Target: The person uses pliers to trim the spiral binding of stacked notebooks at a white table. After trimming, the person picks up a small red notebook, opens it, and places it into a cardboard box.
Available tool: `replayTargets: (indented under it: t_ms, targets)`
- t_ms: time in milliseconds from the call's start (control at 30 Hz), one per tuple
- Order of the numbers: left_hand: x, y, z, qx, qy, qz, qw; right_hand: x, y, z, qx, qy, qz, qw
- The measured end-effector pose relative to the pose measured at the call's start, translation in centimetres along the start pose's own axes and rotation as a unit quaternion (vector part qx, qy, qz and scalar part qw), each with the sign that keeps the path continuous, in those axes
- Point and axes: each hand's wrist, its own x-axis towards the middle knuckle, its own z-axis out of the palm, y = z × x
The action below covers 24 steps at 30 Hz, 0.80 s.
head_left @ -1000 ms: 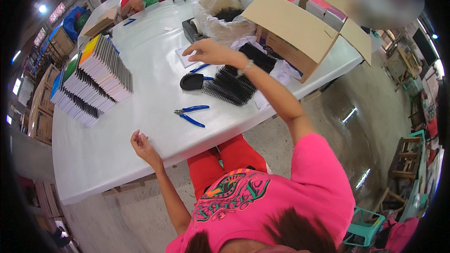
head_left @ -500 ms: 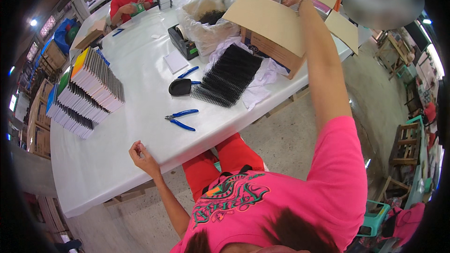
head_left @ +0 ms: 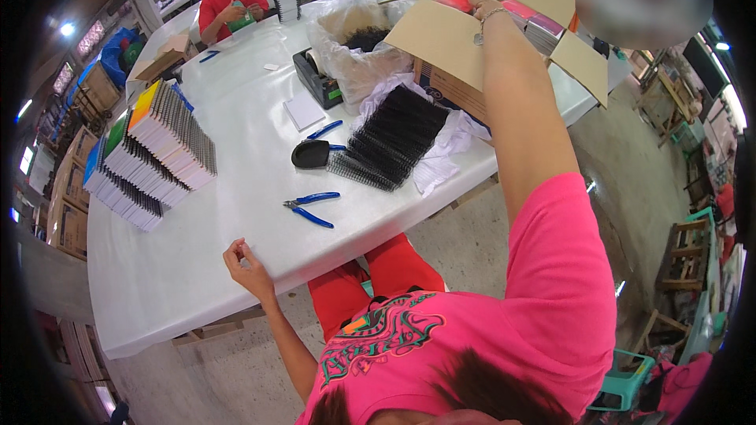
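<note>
My right hand (head_left: 485,8) reaches into an open cardboard box (head_left: 449,88) at the far right. It is beside a red-covered notebook (head_left: 454,1); its fingers are partly hidden, so I cannot tell whether they grip it. My left hand (head_left: 249,271) rests at the table's near edge, its fingers curled in with nothing visible in them. Blue-handled cutting pliers (head_left: 315,209) lie in front of it. Black spiral binding coils (head_left: 390,138) lie on a white cloth (head_left: 441,164) between my hands, with a black scoop-shaped piece (head_left: 310,154) and more blue handles (head_left: 324,130) beside them.
Stacks of spiral notebooks (head_left: 169,142) stand on the left of the white table (head_left: 228,208). A tape dispenser (head_left: 316,79), a white pad (head_left: 304,111) and a plastic bag of black scraps (head_left: 354,35) are farther back. Across the table, a person in red (head_left: 228,8) holds something green.
My right hand has shifted slightly down and left within the box, and the red notebook beside it looks tilted differently. The view has moved a little; my left hand keeps its place.
</note>
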Motion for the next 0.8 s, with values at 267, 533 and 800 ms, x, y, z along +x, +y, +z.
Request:
replayTargets:
  t_ms: [267, 533, 800]
  targets:
    - [-0.2, 0.7, 0.8, 0.017, 0.011, 0.028, 0.999, 0.4, 0.6, -0.4, 0.063, -0.034, -0.004, 0.997]
    - [-0.1, 0.8, 0.6, 0.032, 0.007, 0.027, 0.999, 1.6, 0.8, -2.2, 0.040, -0.021, -0.024, 0.999]
    - [-0.1, 0.9, 0.7, 0.014, 0.007, 0.024, 1.000, 0.8, -0.4, -0.6, 0.062, 0.019, 0.033, 0.997]
